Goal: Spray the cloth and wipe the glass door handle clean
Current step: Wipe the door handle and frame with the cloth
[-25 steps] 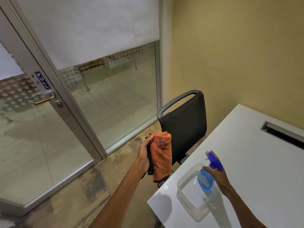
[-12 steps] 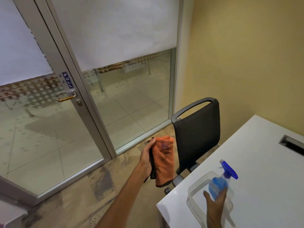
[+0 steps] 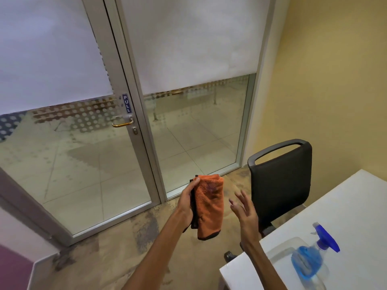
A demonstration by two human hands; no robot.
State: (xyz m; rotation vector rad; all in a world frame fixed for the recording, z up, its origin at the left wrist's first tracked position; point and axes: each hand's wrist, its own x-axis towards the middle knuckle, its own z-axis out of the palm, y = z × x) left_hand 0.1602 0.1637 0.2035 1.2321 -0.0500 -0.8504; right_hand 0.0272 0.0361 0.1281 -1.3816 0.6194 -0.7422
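Observation:
An orange cloth [image 3: 209, 204] with a dark edge hangs folded from my left hand [image 3: 187, 203], which grips its left side at mid-frame. My right hand [image 3: 244, 212] is empty, fingers spread, just right of the cloth and not touching it. The spray bottle [image 3: 310, 258] of blue liquid with a blue trigger head lies in a clear plastic tray [image 3: 278, 250] on the white table's near corner. The brass door handle [image 3: 122, 123] sits on the glass door's frame [image 3: 117, 80] under a blue PULL sign [image 3: 127, 103], well beyond both hands.
A black office chair [image 3: 280, 181] stands between the table [image 3: 345, 216] and the glass wall. A keyhole [image 3: 135, 130] sits below the handle. Yellow wall on the right. A white and purple panel [image 3: 16, 258] rises at lower left. Worn brown floor lies in front of the door.
My right hand let go of the spray bottle, leaving it in the tray, and moved up left beside the cloth. The view swung left, bringing the door handle nearer the centre.

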